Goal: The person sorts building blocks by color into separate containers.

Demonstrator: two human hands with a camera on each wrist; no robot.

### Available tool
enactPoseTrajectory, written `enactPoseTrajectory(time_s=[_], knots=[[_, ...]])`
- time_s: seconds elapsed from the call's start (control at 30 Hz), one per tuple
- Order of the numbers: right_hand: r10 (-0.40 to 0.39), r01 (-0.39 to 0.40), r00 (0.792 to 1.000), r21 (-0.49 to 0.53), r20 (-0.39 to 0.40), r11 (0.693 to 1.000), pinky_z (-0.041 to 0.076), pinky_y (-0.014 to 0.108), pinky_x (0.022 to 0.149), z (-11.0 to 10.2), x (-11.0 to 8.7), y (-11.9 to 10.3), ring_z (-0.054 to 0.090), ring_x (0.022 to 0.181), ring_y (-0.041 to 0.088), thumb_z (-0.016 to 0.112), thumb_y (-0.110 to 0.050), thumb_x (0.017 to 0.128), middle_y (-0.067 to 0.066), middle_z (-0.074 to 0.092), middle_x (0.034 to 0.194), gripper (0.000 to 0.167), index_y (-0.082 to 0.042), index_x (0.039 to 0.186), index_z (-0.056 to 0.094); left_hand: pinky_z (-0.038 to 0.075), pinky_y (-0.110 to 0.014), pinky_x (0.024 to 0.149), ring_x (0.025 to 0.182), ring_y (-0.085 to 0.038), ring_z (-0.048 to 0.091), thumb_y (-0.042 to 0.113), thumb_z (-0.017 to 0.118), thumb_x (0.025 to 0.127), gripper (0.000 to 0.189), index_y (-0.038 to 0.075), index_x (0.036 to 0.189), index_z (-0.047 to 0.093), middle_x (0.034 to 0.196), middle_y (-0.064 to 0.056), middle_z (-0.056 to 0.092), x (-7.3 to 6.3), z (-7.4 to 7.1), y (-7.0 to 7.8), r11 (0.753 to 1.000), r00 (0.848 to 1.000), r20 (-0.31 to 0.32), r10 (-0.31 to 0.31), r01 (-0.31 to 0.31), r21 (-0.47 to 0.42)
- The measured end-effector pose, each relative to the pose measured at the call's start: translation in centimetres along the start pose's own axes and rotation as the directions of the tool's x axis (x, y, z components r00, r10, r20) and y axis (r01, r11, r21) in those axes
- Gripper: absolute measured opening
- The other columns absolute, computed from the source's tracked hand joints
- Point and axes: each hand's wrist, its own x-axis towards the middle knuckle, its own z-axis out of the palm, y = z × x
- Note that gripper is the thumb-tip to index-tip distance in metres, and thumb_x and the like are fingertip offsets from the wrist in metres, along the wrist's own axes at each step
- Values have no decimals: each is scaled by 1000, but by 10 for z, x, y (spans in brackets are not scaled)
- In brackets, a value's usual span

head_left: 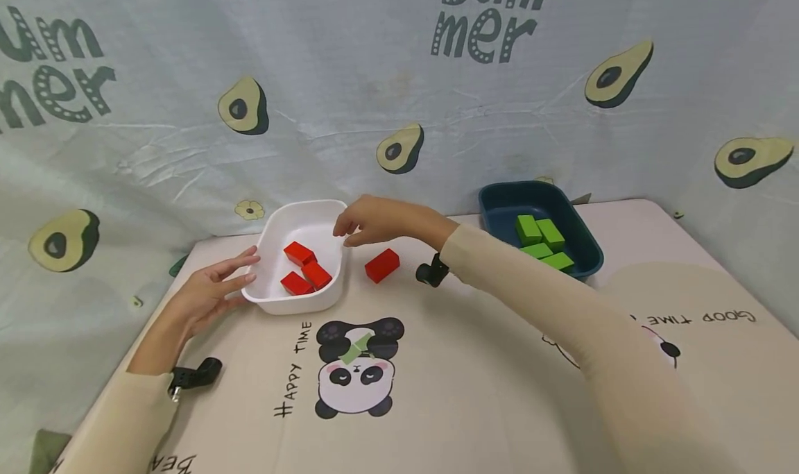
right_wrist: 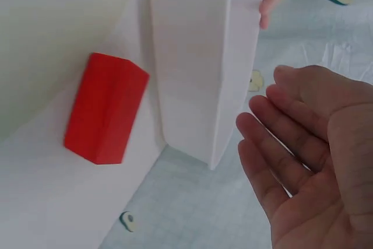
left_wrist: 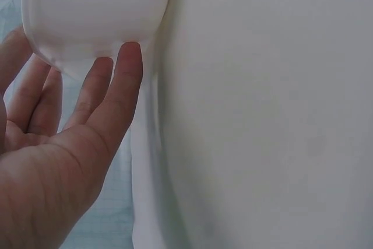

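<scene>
A white plastic tub (head_left: 299, 218) with rounded corners holds three red blocks (head_left: 316, 275). At its left side my left hand (head_left: 212, 290) touches the rim and wall with extended fingers; the left wrist view shows its fingertips (left_wrist: 129, 56) against the tub's outer wall. My right hand (head_left: 381, 221), with nothing in it, hovers by the tub's right rim, fingers loosely bent. In the right wrist view that hand (right_wrist: 309, 155) is palm up to the camera, beside the tub wall (right_wrist: 192, 62). Another red block (head_left: 382, 266) lies on the table, just right of the tub.
A dark blue tub (head_left: 589, 252) with several green blocks (head_left: 528, 230) stands at the back right, partly behind my right forearm. Behind the table hangs a curtain (head_left: 324, 57) printed with avocados. The tablecloth (head_left: 474, 404) carries a panda print.
</scene>
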Motion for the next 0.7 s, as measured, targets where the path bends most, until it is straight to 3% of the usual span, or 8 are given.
enactPoseTrajectory(time_s=[0.27, 0.5, 0.6, 0.7], knots=[[79, -71, 991, 73, -112, 995, 56, 25, 94, 15, -32, 5, 67, 111, 17, 64, -19, 100, 3, 74, 118, 29, -11, 127, 72, 55, -21, 92, 155, -34, 8, 9, 67, 98, 59, 13, 153, 46, 170, 5, 11, -1, 0, -2, 997, 999, 23, 26, -24, -79], [133, -110, 975, 132, -176, 985, 57, 26, 92, 37, -53, 20, 66, 113, 19, 64, -22, 101, 2, 73, 123, 32, -12, 130, 71, 55, -20, 92, 155, -35, 8, 10, 67, 99, 60, 12, 154, 44, 170, 6, 11, -4, 2, -2, 998, 999, 15, 32, -31, -63], [172, -130, 957, 187, -235, 974, 58, 25, 91, 49, -61, 25, 67, 112, 20, 65, -21, 100, 2, 73, 123, 33, -11, 131, 70, 56, -19, 90, 155, -35, 7, 11, 68, 99, 61, 13, 155, 44, 170, 7, 11, -4, 1, -3, 998, 999, 13, 29, -28, -62], [235, -163, 922, 241, -308, 957, 58, 27, 91, 60, -67, 28, 68, 110, 21, 67, -21, 99, 4, 74, 121, 32, -10, 129, 71, 56, -19, 90, 155, -35, 6, 11, 69, 98, 61, 14, 154, 44, 170, 7, 11, -3, 1, -3, 997, 1000, 11, 29, -28, -71]])
